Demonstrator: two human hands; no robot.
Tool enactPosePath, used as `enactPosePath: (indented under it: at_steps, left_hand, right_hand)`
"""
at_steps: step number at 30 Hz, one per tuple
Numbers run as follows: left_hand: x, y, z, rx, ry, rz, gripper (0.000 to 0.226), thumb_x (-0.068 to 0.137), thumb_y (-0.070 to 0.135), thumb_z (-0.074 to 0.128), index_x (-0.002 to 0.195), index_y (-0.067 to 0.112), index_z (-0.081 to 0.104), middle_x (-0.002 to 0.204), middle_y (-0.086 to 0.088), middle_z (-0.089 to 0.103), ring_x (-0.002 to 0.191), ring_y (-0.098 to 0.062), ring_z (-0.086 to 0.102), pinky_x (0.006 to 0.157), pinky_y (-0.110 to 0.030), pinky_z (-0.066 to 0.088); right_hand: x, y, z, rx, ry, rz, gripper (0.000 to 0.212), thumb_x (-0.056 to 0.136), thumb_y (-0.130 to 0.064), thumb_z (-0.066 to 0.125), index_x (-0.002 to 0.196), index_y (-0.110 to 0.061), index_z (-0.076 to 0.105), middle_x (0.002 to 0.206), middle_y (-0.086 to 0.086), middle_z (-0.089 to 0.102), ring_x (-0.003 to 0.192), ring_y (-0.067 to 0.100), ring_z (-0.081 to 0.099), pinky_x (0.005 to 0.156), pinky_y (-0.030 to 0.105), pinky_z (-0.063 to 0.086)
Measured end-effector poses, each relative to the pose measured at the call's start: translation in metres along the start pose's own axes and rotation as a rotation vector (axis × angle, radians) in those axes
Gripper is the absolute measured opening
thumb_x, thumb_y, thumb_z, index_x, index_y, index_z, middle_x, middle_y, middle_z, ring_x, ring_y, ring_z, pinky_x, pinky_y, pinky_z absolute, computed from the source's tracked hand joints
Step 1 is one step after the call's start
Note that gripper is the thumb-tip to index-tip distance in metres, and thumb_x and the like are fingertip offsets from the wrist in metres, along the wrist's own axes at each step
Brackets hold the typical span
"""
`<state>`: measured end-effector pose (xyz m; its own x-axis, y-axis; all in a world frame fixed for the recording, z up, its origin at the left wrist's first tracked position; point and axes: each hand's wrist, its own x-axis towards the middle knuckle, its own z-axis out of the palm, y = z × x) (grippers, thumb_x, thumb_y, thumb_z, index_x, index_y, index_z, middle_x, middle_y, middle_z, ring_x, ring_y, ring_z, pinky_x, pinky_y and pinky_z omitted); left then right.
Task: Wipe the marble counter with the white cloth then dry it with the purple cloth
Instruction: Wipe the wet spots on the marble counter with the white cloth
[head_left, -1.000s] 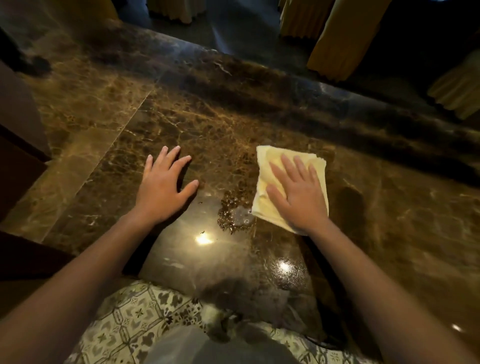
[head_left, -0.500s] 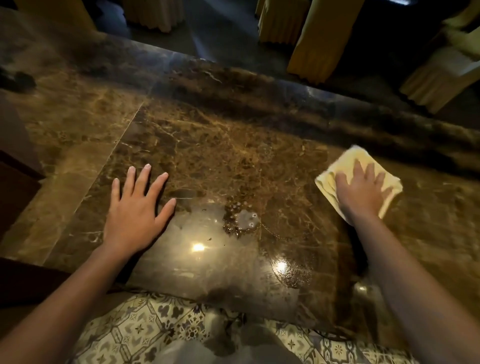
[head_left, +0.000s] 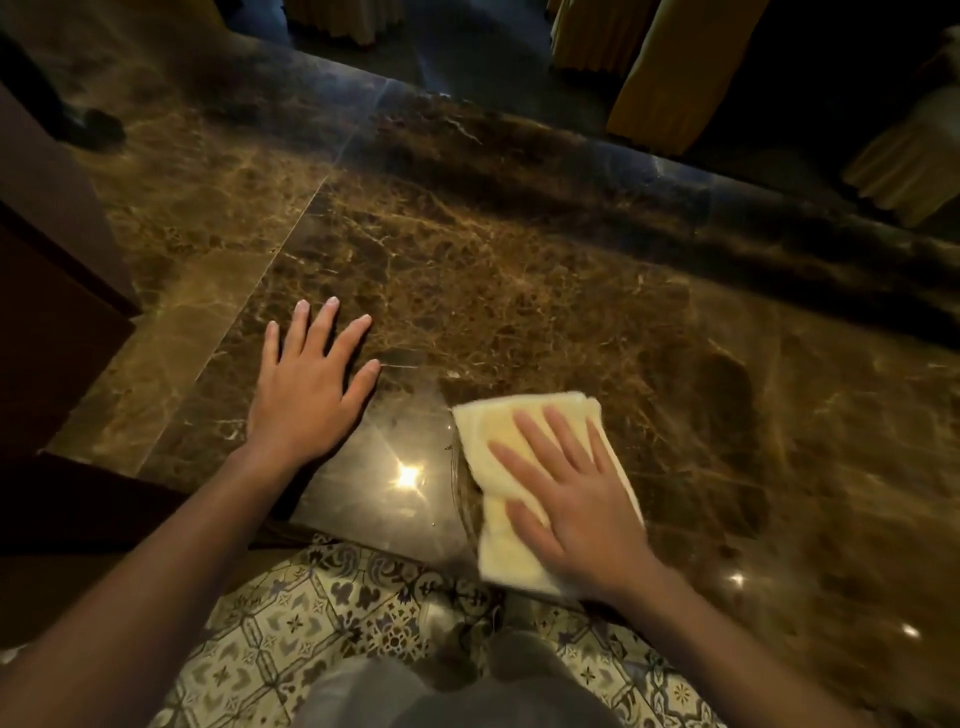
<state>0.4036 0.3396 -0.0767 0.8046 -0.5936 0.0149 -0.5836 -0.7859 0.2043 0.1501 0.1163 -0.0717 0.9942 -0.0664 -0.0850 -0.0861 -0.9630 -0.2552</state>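
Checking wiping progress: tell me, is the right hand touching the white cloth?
Touching: the head view shows the right hand pressed flat on the white cloth.

From my remote seat I see that the right hand (head_left: 576, 499) covers the middle of the white cloth (head_left: 498, 436), so the folds under the palm are hidden, and the near edge of the cloth is smeared by motion blur. Both forearms leave the picture at the bottom edge. The marble counter (head_left: 467, 270) is cut by the right edge and continues past the left side behind a dark wooden panel (head_left: 47, 270). The yellow draped fabric (head_left: 670, 78) at the top is cropped, and I cannot tell what it covers. A dark object (head_left: 96, 130) at far left is too dim to name.
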Motion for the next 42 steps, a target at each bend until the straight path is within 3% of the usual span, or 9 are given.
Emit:
enactPosePath:
  at_steps: [5, 12, 14, 17, 23, 29, 35, 38, 42]
  left_hand:
    - [0.001, 0.0, 0.002, 0.014, 0.007, 0.004, 0.065, 0.102, 0.059, 0.023, 0.159, 0.028, 0.032, 0.17, -0.011, 0.024, 0.159, -0.034, 0.012, 0.126, -0.058, 0.01]
    - [0.003, -0.001, 0.005, 0.02, 0.043, 0.0, 0.062, 0.101, 0.059, 0.029, 0.156, 0.03, 0.036, 0.168, -0.01, 0.03, 0.158, -0.034, 0.017, 0.125, -0.058, 0.013]
    - [0.003, -0.002, 0.005, 0.015, 0.037, -0.008, 0.062, 0.101, 0.059, 0.029, 0.156, 0.03, 0.036, 0.168, -0.01, 0.029, 0.158, -0.033, 0.017, 0.125, -0.057, 0.012]
    - [0.002, -0.003, 0.004, 0.026, 0.018, -0.003, 0.064, 0.102, 0.061, 0.025, 0.157, 0.03, 0.034, 0.169, -0.011, 0.028, 0.158, -0.034, 0.015, 0.124, -0.058, 0.012]
    - [0.001, 0.0, 0.001, 0.016, -0.037, -0.041, 0.062, 0.104, 0.059, 0.025, 0.16, 0.031, 0.027, 0.172, -0.009, 0.02, 0.159, -0.034, 0.008, 0.124, -0.06, 0.005]
    - [-0.01, 0.035, 0.006, -0.031, 0.004, -0.026, 0.053, 0.107, 0.036, 0.033, 0.158, 0.021, 0.035, 0.17, -0.005, 0.026, 0.159, -0.03, 0.013, 0.124, -0.062, 0.008]
    - [-0.01, 0.039, 0.008, -0.046, 0.03, -0.031, 0.052, 0.107, 0.034, 0.036, 0.157, 0.02, 0.038, 0.169, -0.006, 0.029, 0.158, -0.03, 0.016, 0.124, -0.061, 0.008]
    - [-0.01, 0.04, 0.008, -0.04, 0.032, -0.028, 0.052, 0.107, 0.034, 0.036, 0.157, 0.02, 0.037, 0.169, -0.007, 0.029, 0.158, -0.03, 0.017, 0.124, -0.061, 0.009]
    - [-0.01, 0.039, 0.007, -0.035, 0.03, -0.026, 0.052, 0.107, 0.034, 0.037, 0.157, 0.02, 0.038, 0.169, -0.007, 0.03, 0.158, -0.031, 0.017, 0.124, -0.061, 0.009]
  right_hand:
    - [-0.036, 0.083, -0.027, -0.103, 0.036, 0.318, 0.064, 0.101, -0.065, 0.025, 0.16, -0.04, 0.027, 0.172, -0.002, 0.02, 0.16, 0.023, 0.006, 0.128, 0.054, 0.002]
    - [0.092, 0.163, -0.065, -0.028, 0.166, 0.807, 0.073, 0.098, -0.066, 0.021, 0.162, -0.031, 0.024, 0.174, 0.004, 0.015, 0.159, 0.032, 0.005, 0.126, 0.062, 0.005]
    - [0.123, 0.145, -0.064, -0.013, 0.126, 0.766, 0.069, 0.101, -0.063, 0.023, 0.163, -0.032, 0.021, 0.174, 0.004, 0.012, 0.159, 0.033, 0.002, 0.126, 0.061, 0.001]
    - [0.129, 0.079, -0.043, -0.054, 0.049, 0.466, 0.065, 0.104, -0.058, 0.029, 0.163, -0.032, 0.021, 0.174, 0.005, 0.011, 0.159, 0.034, 0.002, 0.124, 0.059, -0.004]
    - [-0.011, -0.019, 0.005, -0.068, 0.014, 0.011, 0.057, 0.107, -0.056, 0.031, 0.161, -0.04, 0.026, 0.173, -0.001, 0.018, 0.16, 0.029, 0.003, 0.127, 0.058, 0.0]
    - [-0.138, 0.043, -0.002, -0.074, 0.089, 0.396, 0.057, 0.104, -0.063, 0.026, 0.159, -0.046, 0.027, 0.171, -0.005, 0.023, 0.16, 0.024, 0.007, 0.125, 0.061, 0.011]
    - [-0.103, 0.123, -0.029, 0.02, 0.317, 1.087, 0.093, 0.089, -0.072, 0.022, 0.16, -0.013, 0.029, 0.169, 0.023, 0.019, 0.157, 0.038, 0.012, 0.126, 0.053, 0.01]
    - [-0.046, 0.145, -0.044, 0.055, 0.359, 1.129, 0.086, 0.093, -0.066, 0.026, 0.16, -0.013, 0.029, 0.169, 0.023, 0.02, 0.157, 0.039, 0.012, 0.128, 0.052, 0.01]
    - [0.017, 0.124, -0.047, 0.082, 0.32, 0.78, 0.06, 0.105, -0.038, 0.039, 0.158, -0.012, 0.034, 0.168, 0.018, 0.028, 0.156, 0.035, 0.018, 0.128, 0.048, 0.013]
